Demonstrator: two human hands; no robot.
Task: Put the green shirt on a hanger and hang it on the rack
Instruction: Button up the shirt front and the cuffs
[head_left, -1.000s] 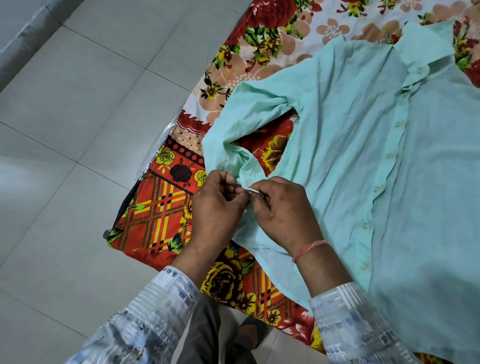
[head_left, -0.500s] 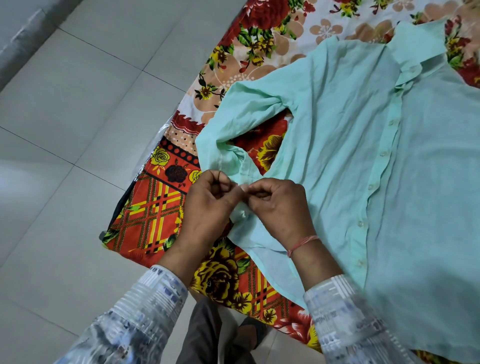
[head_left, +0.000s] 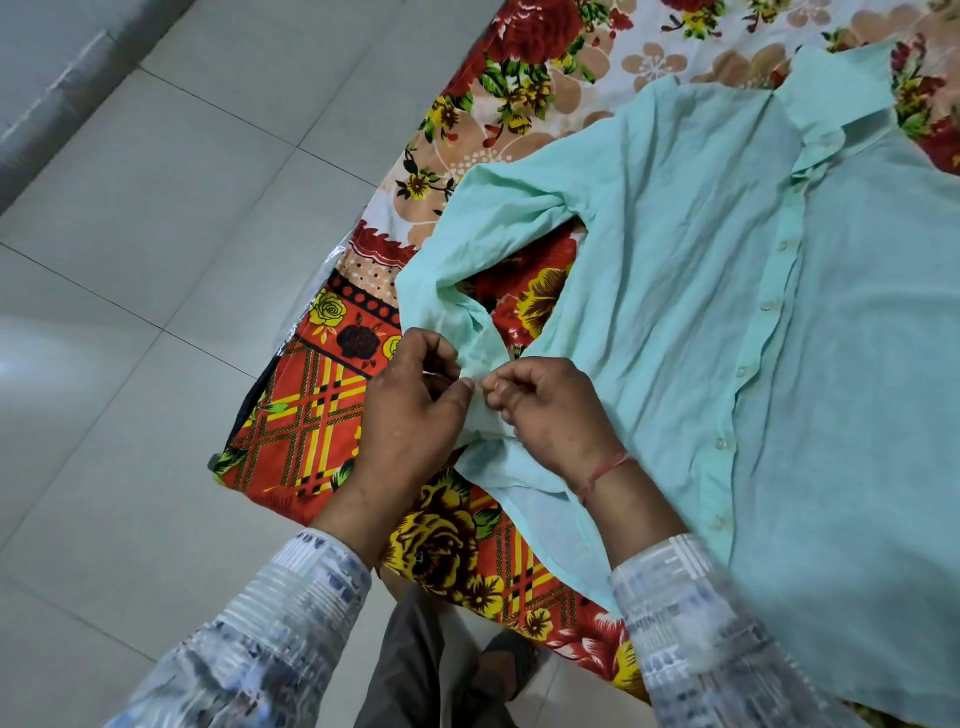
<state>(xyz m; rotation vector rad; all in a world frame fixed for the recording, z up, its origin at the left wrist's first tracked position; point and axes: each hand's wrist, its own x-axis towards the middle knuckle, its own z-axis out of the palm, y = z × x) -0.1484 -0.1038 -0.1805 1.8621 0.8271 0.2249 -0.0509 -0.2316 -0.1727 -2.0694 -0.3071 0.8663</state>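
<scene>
The pale green shirt (head_left: 701, 291) lies spread front-up on a floral bedsheet, collar at the upper right, button placket running down its middle. Its left sleeve (head_left: 467, 239) folds back toward me. Both hands pinch the sleeve's cuff end between them: my left hand (head_left: 415, 410) holds it from the left, my right hand (head_left: 550, 410), with a red thread on its wrist, holds it from the right. The cuff itself is mostly hidden by my fingers. No hanger or rack is in view.
The red, yellow and cream floral bedsheet (head_left: 322, 415) covers a low bed whose corner points to the lower left. Grey floor tiles (head_left: 156, 260) fill the left side. My foot in a dark sandal (head_left: 509, 665) stands by the bed's edge.
Both hands stay together on the cuff, with small finger movements. The camera has shifted slightly, so the shirt sits a little differently in the frame.
</scene>
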